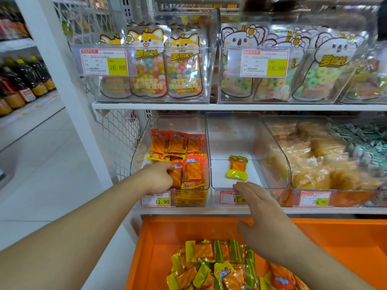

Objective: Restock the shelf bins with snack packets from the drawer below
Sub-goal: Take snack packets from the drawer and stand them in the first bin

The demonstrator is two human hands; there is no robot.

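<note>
One green packet (237, 169) lies alone in your middle bin (230, 143), so that bin most needs filling. Your right hand (256, 203) hovers flat at the bin's 6 o'clock lip, fingers straight and holding nothing, probably just after a drop. Your left hand (160, 176) reaches into the left bin (142, 147), fingers curled among red packets (188, 164); whether it pinches one, you cannot tell. More packets (219, 266) wait in the orange drawer (188, 229) at 6 o'clock, below the shelf.
</note>
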